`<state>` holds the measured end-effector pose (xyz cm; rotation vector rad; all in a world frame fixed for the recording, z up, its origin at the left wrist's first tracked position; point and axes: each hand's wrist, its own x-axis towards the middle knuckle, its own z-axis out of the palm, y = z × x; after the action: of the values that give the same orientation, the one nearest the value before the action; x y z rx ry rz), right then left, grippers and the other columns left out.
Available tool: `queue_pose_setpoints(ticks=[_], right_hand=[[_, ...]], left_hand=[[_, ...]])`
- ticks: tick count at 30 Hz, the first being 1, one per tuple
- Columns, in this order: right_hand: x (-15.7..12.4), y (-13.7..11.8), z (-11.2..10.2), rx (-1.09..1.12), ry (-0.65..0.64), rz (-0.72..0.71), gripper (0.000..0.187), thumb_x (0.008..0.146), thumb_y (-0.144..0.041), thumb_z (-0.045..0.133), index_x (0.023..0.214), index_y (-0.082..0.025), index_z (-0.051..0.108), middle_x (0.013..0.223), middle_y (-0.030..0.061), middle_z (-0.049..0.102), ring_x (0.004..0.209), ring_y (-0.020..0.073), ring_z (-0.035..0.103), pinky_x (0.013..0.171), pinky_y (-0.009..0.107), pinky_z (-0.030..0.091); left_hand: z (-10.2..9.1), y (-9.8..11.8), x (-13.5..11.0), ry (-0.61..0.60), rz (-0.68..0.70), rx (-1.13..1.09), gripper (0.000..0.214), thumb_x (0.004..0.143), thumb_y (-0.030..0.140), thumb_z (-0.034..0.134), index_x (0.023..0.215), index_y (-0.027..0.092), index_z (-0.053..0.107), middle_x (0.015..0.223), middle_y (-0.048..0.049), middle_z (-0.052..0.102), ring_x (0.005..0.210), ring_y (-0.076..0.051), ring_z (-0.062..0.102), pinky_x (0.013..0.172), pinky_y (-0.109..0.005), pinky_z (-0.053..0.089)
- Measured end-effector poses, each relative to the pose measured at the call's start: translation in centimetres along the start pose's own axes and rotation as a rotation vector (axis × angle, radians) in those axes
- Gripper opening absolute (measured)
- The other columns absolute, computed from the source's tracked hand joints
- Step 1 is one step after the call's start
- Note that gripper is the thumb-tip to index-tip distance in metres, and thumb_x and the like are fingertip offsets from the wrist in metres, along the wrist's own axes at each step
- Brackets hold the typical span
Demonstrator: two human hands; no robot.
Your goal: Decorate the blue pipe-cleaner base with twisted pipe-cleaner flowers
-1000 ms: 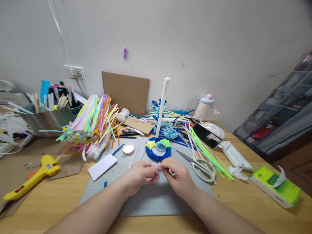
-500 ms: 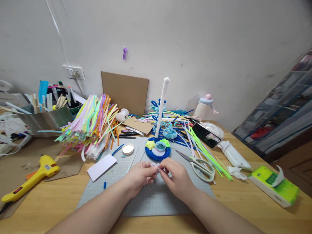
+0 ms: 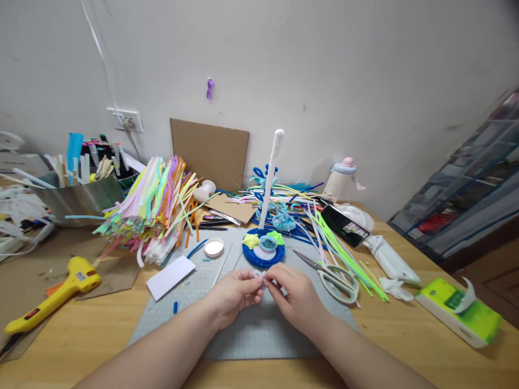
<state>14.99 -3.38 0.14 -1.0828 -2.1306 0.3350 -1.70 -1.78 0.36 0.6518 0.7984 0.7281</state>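
Note:
Both my left hand (image 3: 237, 294) and my right hand (image 3: 294, 294) are closed in a pinch on a small white fuzzy piece (image 3: 259, 274), which looks like a bent pipe cleaner. Fingers cover most of it. Just beyond them stands a round blue fuzzy base (image 3: 249, 256) with a white wrapped post (image 3: 270, 178) rising from it. A yellow star (image 3: 250, 241), a green star and a light-blue cup-like piece (image 3: 268, 243) sit on the base. Scissors (image 3: 336, 281) lie partly open to the right of my right hand.
A grey cutting mat (image 3: 243, 343) lies under my hands. Pipe cleaners (image 3: 150, 205) are heaped at the left, beyond a yellow glue gun (image 3: 60, 297). To the right are a phone (image 3: 344, 224), green pipe cleaners (image 3: 352, 254) and a tissue pack (image 3: 458, 313). Cardboard (image 3: 208, 151) leans on the wall.
The whole view has shifted slightly. My hands keep nearly the same pinch on the white piece, with only slight finger movement.

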Motion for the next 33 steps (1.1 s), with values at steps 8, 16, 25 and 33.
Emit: queue_pose_setpoints(ticks=[8, 16, 25, 33], right_hand=[[0.1, -0.9, 0.4, 0.252, 0.099, 0.249, 0.012, 0.08, -0.022, 0.052, 0.069, -0.018, 0.054, 0.066, 0.0008, 0.053, 0.061, 0.0133, 0.046, 0.058, 0.026, 0.034], [0.6, 0.2, 1.2, 1.143, -0.227, 0.819, 0.016, 0.072, -0.03, 0.056, 0.07, -0.018, 0.047, 0.054, -0.0073, 0.038, 0.043, 0.0056, 0.025, 0.043, 0.02, 0.021], [0.4, 0.1, -0.5, 0.306, -0.065, 0.133, 0.009, 0.087, -0.021, 0.049, 0.086, -0.02, 0.057, 0.079, 0.0018, 0.057, 0.069, 0.0138, 0.05, 0.06, 0.025, 0.038], [0.3, 0.5, 0.0, 0.213, -0.116, 0.096, 0.008, 0.086, -0.017, 0.05, 0.082, -0.019, 0.056, 0.076, 0.0006, 0.057, 0.069, 0.0133, 0.051, 0.06, 0.024, 0.039]], left_hand=[[0.7, -0.5, 0.6, 0.024, 0.185, 0.106, 0.032, 0.056, 0.035, 0.078, 0.067, 0.01, 0.06, 0.055, 0.0018, 0.055, 0.049, -0.005, 0.048, 0.048, -0.017, 0.038], [-0.1, -0.4, 1.2, 0.139, 0.301, 0.437, 0.035, 0.054, 0.04, 0.076, 0.065, 0.012, 0.058, 0.05, 0.0024, 0.056, 0.043, -0.007, 0.048, 0.046, -0.02, 0.036], [-0.1, 1.1, 0.0, -0.021, 0.16, 0.371, 0.034, 0.063, 0.042, 0.072, 0.072, 0.012, 0.06, 0.055, 0.0019, 0.055, 0.047, -0.006, 0.049, 0.049, -0.019, 0.039], [-0.3, 0.5, 0.4, 0.056, 0.104, 0.155, 0.031, 0.06, 0.032, 0.075, 0.07, 0.013, 0.053, 0.057, 0.0013, 0.057, 0.045, -0.006, 0.048, 0.046, -0.018, 0.038]])
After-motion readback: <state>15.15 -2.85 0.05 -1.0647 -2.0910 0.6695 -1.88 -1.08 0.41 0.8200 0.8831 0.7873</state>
